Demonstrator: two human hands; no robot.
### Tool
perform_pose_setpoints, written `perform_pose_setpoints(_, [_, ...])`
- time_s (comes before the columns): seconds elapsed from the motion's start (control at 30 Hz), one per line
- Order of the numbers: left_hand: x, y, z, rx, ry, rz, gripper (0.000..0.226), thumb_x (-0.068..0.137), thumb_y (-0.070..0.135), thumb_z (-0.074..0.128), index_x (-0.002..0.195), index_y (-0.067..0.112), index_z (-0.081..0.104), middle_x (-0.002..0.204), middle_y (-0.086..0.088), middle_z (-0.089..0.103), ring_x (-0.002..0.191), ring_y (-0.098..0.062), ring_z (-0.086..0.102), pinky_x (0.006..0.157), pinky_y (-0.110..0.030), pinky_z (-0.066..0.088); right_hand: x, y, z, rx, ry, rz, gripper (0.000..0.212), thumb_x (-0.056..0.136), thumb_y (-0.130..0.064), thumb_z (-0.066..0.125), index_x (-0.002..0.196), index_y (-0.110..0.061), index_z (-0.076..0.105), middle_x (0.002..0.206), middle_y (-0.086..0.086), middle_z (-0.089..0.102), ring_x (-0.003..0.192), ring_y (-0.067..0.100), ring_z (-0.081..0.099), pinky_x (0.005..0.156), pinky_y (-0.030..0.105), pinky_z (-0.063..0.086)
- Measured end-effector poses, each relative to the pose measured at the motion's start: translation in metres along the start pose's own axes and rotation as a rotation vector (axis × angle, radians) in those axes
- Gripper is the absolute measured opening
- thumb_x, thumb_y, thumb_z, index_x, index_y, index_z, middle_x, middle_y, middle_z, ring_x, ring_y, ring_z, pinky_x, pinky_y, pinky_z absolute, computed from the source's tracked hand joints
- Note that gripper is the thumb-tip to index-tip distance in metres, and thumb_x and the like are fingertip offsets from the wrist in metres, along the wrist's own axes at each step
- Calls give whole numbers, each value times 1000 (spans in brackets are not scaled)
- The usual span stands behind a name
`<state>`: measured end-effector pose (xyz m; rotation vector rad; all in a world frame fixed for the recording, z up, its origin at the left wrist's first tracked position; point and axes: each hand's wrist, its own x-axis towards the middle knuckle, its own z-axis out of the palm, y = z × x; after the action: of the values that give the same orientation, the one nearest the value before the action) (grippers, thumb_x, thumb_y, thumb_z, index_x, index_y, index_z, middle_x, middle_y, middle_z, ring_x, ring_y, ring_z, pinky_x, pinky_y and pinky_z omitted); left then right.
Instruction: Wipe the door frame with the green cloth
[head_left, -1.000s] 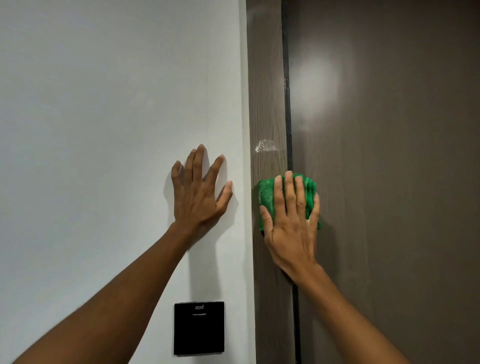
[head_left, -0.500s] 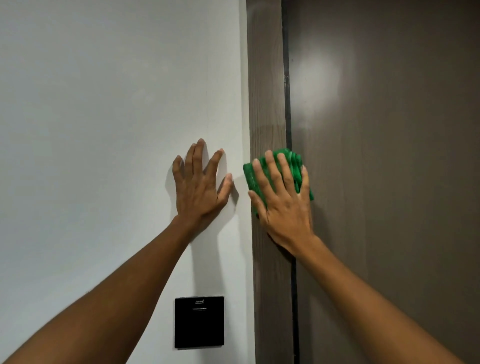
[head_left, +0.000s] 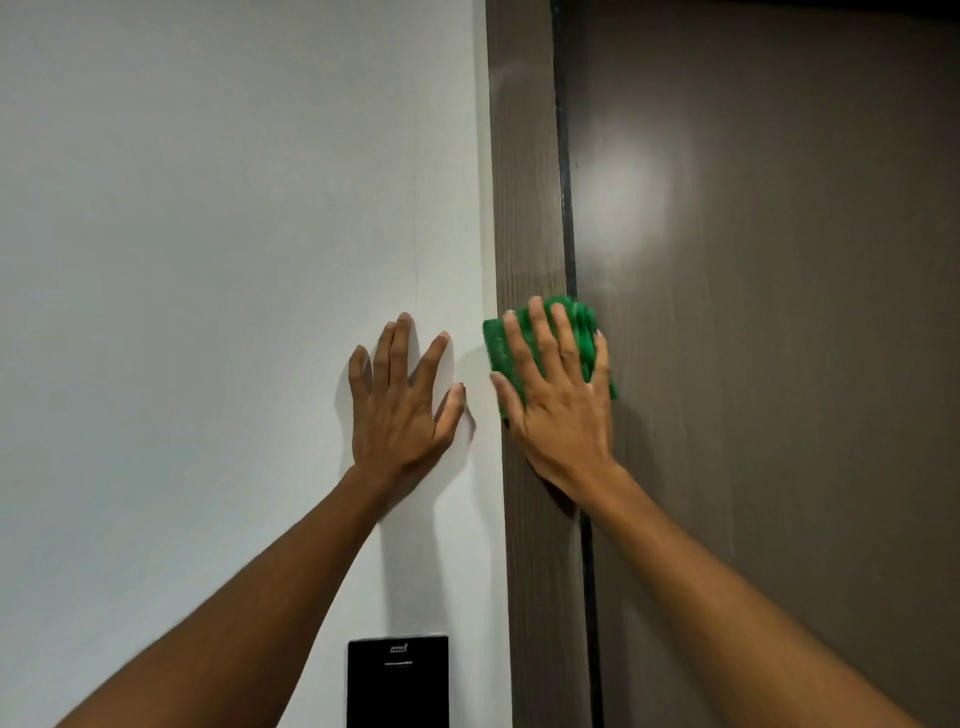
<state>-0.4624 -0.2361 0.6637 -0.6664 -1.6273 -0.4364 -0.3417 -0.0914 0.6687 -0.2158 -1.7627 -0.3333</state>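
Observation:
The green cloth (head_left: 497, 345) lies folded against the brown wood-grain door frame (head_left: 527, 182), about halfway up the view. My right hand (head_left: 558, 400) presses flat on it with fingers pointing up, and green shows past the fingertips and beside the thumb. The cloth spans the frame's width and reaches over the dark gap (head_left: 566, 208) onto the door's edge. My left hand (head_left: 400, 405) rests flat on the white wall (head_left: 208, 260) just left of the frame, fingers spread, holding nothing.
The brown door (head_left: 779, 312) fills the right side, shut, with a soft light reflection high on it. A black square wall panel (head_left: 397, 680) sits low on the wall under my left forearm.
My right hand slid the cloth up the frame over a whitish spot, which no longer shows. The left hand stayed planted on the wall.

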Motion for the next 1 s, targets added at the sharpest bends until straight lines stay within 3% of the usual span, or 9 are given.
perform_pose_setpoints(0.17, [-5, 0, -1, 35, 15, 25, 67, 95, 56, 24, 156, 27, 16, 166, -11, 4, 153, -26, 2, 122, -54, 6, 42, 10, -15, 133, 28, 234, 64, 100, -47, 30, 154, -26, 2, 165, 4, -2, 151, 21, -5, 118, 57, -4])
perform_pose_setpoints(0.33, [1, 11, -1, 5, 25, 37, 67, 95, 56, 24, 155, 28, 17, 166, -11, 6, 153, -26, 3, 122, -54, 7, 114, 7, -30, 115, 104, 335, 65, 100, -47, 28, 155, -22, 4, 165, 7, 0, 151, 24, -3, 118, 62, -1])
perform_pose_setpoints(0.5, [7, 2, -7, -17, 23, 12, 61, 94, 55, 34, 149, 29, 33, 163, -11, 20, 150, -26, 16, 120, -51, 9, 91, -20, -14, -12, 78, -23, 64, 100, -47, 28, 154, -21, 5, 164, 7, 2, 151, 24, 1, 119, 61, -1])
perform_pose_setpoints(0.57, [22, -7, -15, -1, 31, -7, 59, 94, 57, 33, 145, 28, 38, 161, -10, 24, 148, -26, 20, 120, -51, 10, 69, -16, -7, -6, 63, -45, 64, 100, -48, 28, 154, -23, 6, 164, 5, 2, 151, 22, 0, 119, 59, 0])
perform_pose_setpoints(0.67, [55, -15, -27, 24, 47, 31, 61, 94, 57, 28, 148, 28, 34, 163, -8, 20, 150, -25, 16, 120, -49, 4, 77, 1, -12, 110, 79, 156, 62, 101, -46, 28, 154, -25, 3, 165, 5, -2, 151, 21, -4, 117, 56, -8])
perform_pose_setpoints(0.77, [88, -14, -32, 16, 50, 49, 62, 96, 58, 25, 151, 30, 28, 165, -7, 14, 152, -24, 10, 121, -49, -1, 123, 4, -27, 162, 109, 322, 63, 101, -45, 28, 155, -24, 3, 165, 5, -3, 151, 23, -6, 119, 61, -1])
perform_pose_setpoints(1.0, [143, -30, -39, 29, 91, 16, 62, 97, 57, 26, 153, 31, 25, 165, -8, 12, 153, -25, 8, 120, -51, -1, 143, 19, -29, 66, 53, -34, 63, 100, -50, 25, 154, -27, 1, 165, 2, -4, 151, 19, -7, 119, 55, -2])
